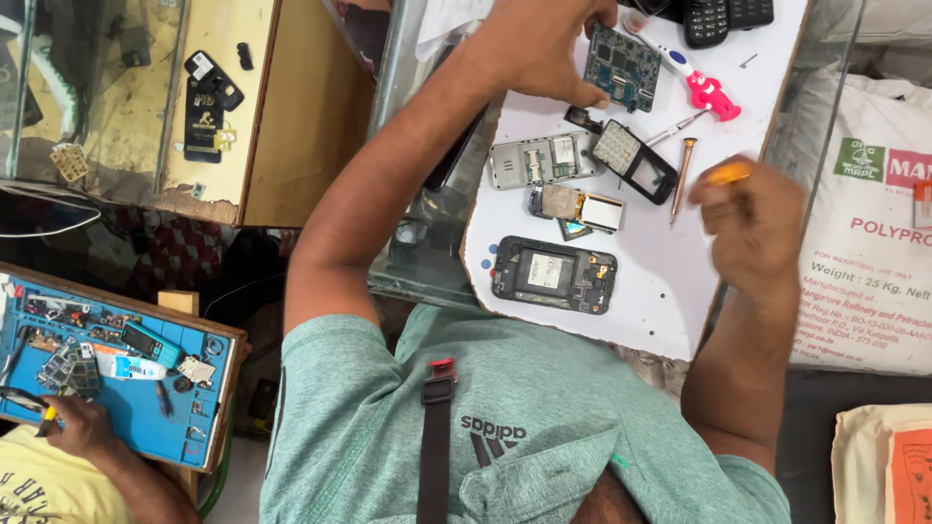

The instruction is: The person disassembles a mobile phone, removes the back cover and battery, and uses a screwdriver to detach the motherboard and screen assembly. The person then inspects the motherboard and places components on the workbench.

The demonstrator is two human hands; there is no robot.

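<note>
My left hand [539,44] reaches to the far side of a white work board [680,281], its fingertips on a green circuit board [621,66]. My right hand [752,223] hovers at the board's right edge, closed around a small orange-handled tool [728,173] and blurred by motion. Between the hands lie phone parts: a grey inner frame [531,160], a black front cover with keypad [636,160], a small display module [585,207] and a black back housing [553,275]. A thin screwdriver [682,167] lies just left of my right hand.
A pink and white toothbrush [694,78] and dark keypad phones [723,15] sit at the far edge. A white printed sack [864,233] stands at the right. Lower left, a co-worker's hand [73,427] rests on a blue repair mat [116,374] covered with parts.
</note>
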